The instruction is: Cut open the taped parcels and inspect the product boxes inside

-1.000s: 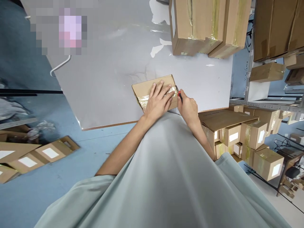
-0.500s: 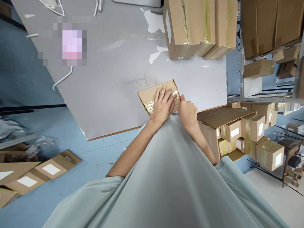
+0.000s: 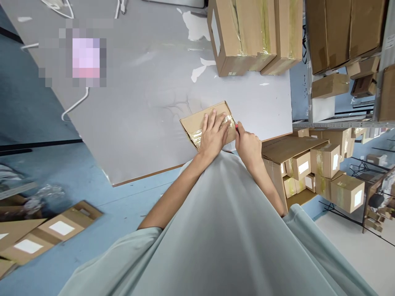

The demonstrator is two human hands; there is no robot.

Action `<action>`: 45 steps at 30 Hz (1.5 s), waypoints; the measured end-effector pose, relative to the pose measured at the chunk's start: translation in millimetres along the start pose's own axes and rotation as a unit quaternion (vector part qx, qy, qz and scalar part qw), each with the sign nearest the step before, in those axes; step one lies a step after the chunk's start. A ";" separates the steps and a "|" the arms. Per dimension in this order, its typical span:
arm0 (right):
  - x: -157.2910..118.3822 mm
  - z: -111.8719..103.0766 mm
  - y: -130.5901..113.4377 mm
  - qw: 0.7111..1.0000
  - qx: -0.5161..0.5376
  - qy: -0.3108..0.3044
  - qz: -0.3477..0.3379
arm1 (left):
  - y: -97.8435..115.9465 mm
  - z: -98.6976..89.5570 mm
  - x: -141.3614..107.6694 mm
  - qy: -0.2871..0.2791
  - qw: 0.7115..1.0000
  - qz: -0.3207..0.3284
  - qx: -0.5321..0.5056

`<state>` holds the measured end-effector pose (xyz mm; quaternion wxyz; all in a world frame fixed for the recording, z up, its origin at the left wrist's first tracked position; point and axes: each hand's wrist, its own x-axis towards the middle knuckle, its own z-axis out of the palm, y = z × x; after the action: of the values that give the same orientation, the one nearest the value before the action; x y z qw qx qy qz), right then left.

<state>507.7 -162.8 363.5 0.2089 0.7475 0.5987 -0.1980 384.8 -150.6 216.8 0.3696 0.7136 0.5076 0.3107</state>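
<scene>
A flat cardboard box (image 3: 197,120) with shiny tape on it lies tilted near the front edge of the grey table (image 3: 132,111). Across its top my left hand (image 3: 212,137) lies flat with the fingers spread, pressing on the cardboard and tape. Just beyond the box's right edge, my right hand (image 3: 249,148) is closed round a small red and black tool (image 3: 237,128). The tool's tip is at the side of the box and too small to make out.
Large taped cartons (image 3: 243,37) stand at the table's back right. An open carton (image 3: 296,148) with smaller boxes is right of the table, below shelving (image 3: 342,124). White cables (image 3: 77,105) lie at the left. More boxes (image 3: 61,226) are at the lower left.
My right hand has moved slightly right, away from the box edge, and more of the red tool shows. My left hand remains on the box. The view has shifted a little.
</scene>
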 end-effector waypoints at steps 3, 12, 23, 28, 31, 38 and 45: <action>17.3 -0.2 -3.7 1.000 0.008 0.005 -0.004 | -0.2 0.0 0.2 -0.007 1.000 0.004 0.012; 29.3 2.9 -6.5 1.000 -0.019 -0.020 -0.009 | -0.6 -1.0 1.4 -0.019 1.000 0.002 0.024; 27.8 3.5 -13.2 0.999 -0.020 -0.028 0.005 | -4.2 -1.0 0.5 -0.014 1.000 0.000 0.006; 22.8 1.7 -8.9 0.999 -0.017 -0.030 0.016 | -3.8 -2.3 -0.5 -0.009 1.000 -0.006 -0.001; 26.7 2.6 -8.9 0.999 -0.019 -0.030 0.018 | -4.0 -1.0 -0.6 -0.014 1.000 -0.004 0.005; 26.9 -2.5 -7.1 0.998 -0.044 -0.050 0.016 | -2.1 -0.4 0.6 -0.017 1.000 -0.011 0.013; 7.4 -3.7 1.4 0.995 -0.050 -0.075 0.030 | -4.1 0.3 -1.1 -0.017 1.000 -0.017 0.016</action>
<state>510.8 -155.0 362.7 0.2962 0.7366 0.5678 -0.2174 382.7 -150.9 213.1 0.3718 0.7162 0.5179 0.2839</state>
